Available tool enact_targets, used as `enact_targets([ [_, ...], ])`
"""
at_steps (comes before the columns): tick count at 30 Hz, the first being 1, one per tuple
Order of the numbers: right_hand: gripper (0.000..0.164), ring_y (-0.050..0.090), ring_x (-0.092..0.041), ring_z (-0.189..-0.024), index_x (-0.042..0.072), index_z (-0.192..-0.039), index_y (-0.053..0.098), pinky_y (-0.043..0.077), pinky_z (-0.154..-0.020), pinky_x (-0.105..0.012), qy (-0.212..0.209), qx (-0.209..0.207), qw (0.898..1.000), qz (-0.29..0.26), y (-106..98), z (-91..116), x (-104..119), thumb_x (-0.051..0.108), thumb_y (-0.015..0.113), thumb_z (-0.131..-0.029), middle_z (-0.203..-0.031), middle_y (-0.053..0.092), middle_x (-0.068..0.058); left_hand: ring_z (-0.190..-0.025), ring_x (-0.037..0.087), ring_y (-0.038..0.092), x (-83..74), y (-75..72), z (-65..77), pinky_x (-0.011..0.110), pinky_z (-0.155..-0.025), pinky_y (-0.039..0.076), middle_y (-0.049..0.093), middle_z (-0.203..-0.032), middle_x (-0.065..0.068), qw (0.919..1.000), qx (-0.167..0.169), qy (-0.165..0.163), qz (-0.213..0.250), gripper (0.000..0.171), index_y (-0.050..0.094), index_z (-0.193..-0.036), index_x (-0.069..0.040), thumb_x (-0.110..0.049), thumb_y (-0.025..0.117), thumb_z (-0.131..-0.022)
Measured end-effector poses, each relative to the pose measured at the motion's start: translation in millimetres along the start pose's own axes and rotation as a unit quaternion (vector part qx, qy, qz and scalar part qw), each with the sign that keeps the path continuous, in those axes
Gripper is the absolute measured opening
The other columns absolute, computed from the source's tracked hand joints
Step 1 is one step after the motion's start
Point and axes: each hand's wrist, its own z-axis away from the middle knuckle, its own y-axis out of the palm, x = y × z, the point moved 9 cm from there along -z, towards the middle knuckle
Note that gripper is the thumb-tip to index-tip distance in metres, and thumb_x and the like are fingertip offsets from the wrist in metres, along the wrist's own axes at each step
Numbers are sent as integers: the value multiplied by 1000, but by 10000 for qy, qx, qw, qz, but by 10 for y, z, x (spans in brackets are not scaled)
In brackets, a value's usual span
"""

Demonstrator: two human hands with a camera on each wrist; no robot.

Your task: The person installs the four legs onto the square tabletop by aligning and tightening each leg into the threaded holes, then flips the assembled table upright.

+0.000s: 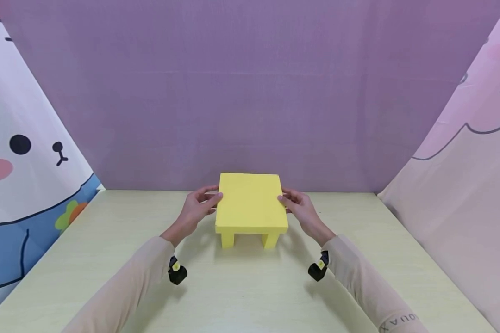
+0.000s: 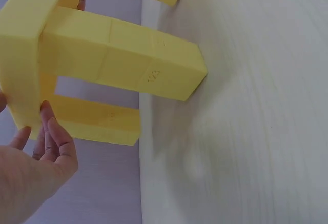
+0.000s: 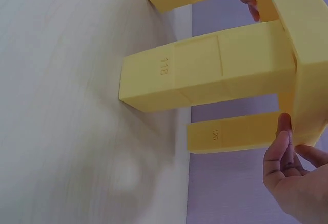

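Observation:
A small yellow stool [image 1: 251, 203] with a square top stands upright in the middle of the table, near its back edge. My left hand [image 1: 195, 210] grips the left side of the top, thumb on the upper face and fingers at the edge. On the opposite side my right hand [image 1: 302, 209] pinches the top's edge the same way. In the left wrist view a thick leg [image 2: 128, 55] carries a stamped number, and the left fingers curl under the top. The right wrist view shows another numbered leg [image 3: 200, 67] with the right fingers beneath the top.
The pale wooden table [image 1: 250, 291] runs up to a purple cloth backdrop [image 1: 250, 92] just behind the stool. A printed cartoon curtain [image 1: 37, 185] borders the left side, and a pink and cream one [image 1: 462, 208] borders the right. Each wrist wears a small black camera [image 1: 177, 272].

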Motion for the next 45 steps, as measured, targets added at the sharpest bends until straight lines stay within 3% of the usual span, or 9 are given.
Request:
enact_targets([
  [8, 47, 57, -9, -90, 5, -132, 46, 49, -78, -29, 257, 29, 9997, 33, -1, -11, -85, 24, 56, -91, -119, 56, -14, -82, 11, 58, 53, 6, 8, 25, -74, 53, 59, -109, 8, 9999, -36, -146, -16, 48, 54, -124, -15, -34, 67, -82],
  [18, 47, 57, -9, -93, 4, -134, 43, 48, -84, -34, 329, 159, 9993, 56, 30, -1, -128, 24, 53, -93, -127, 53, -17, -82, 11, 60, 87, 12, 37, 43, -90, 48, 58, -115, 14, 9999, -4, -162, -16, 52, 52, -127, -12, -36, 65, -83],
  [32, 45, 57, -10, -92, 4, -133, 45, 48, -85, -35, 312, 269, 9991, -7, 49, 11, -143, 24, 52, -93, -127, 52, -17, -85, 12, 63, 99, 8, 60, 34, -83, 52, 59, -114, 14, 9999, 68, -97, 69, 50, 50, -128, -11, -35, 63, -85],
  [45, 44, 59, -9, -93, 7, -132, 46, 51, -82, -32, 114, 394, 9991, -114, 24, 85, -103, 23, 54, -92, -123, 54, -16, -96, 20, 62, 94, -7, 140, 44, -91, 46, 54, -126, 16, 9994, 313, -114, 83, 50, 50, -128, -13, -34, 64, -85],
])
